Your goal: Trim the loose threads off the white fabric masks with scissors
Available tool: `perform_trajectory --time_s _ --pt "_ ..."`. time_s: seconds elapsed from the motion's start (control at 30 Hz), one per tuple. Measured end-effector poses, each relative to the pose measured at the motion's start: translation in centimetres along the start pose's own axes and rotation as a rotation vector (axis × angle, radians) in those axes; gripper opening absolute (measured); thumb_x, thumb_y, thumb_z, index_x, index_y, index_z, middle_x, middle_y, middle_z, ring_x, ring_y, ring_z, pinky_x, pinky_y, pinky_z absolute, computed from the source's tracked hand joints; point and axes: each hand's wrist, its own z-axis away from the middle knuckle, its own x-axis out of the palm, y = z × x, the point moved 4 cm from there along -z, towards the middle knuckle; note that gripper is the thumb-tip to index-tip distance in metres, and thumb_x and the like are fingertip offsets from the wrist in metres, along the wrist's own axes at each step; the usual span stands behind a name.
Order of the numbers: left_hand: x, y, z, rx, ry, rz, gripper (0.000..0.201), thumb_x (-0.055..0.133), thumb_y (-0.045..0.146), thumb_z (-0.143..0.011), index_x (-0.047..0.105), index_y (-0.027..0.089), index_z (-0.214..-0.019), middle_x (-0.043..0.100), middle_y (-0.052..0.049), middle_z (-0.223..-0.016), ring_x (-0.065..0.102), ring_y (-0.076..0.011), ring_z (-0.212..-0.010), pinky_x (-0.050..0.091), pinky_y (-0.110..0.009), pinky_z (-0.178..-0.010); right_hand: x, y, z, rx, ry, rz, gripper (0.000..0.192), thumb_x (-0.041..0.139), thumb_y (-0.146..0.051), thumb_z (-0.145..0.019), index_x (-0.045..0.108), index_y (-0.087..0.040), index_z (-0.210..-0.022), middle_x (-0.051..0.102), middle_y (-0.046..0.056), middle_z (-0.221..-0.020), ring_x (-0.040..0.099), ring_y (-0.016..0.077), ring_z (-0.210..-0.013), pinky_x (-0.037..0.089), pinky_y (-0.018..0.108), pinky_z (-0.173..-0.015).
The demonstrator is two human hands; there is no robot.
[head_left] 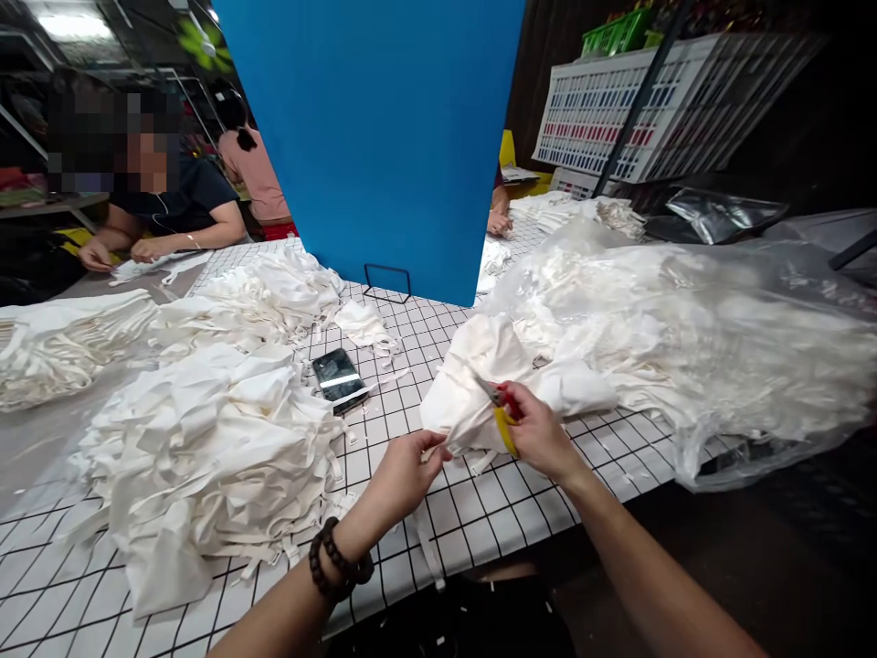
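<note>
In the head view, my left hand (409,471) pinches the near edge of a piece of white cloth (472,366) on the table, a beaded bracelet round its wrist. A narrow white strip (428,548) hangs below that hand to the table's front edge. My right hand (543,434) is closed round scissors (505,409) with red and yellow handles. Their blades point up and left over the cloth; the tips are hard to make out against it.
A large heap of white cloth pieces (226,457) lies left, near a phone (339,379). Upright behind stands a blue board (384,137). At right are a clear plastic bag (726,466) of white cloth and stacked white crates (617,110). A co-worker (198,210) sits at far left.
</note>
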Motion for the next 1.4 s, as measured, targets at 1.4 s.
perform_trajectory --time_s 1.4 --pt "4.4 -2.5 6.1 -0.546 -0.281 1.370 0.034 0.058 0.039 -0.092 0.064 0.019 -0.118 0.075 0.002 -0.080 0.065 -0.0104 -0.048 0.047 -0.020 -0.039 4.2 -1.9 0.8 -0.163 -0.077 -0.299 0.034 0.059 -0.011 -0.075 0.055 -0.024 -0.106 0.055 -0.001 -0.088 0.054 0.0139 -0.076 0.047 0.023 -0.066"
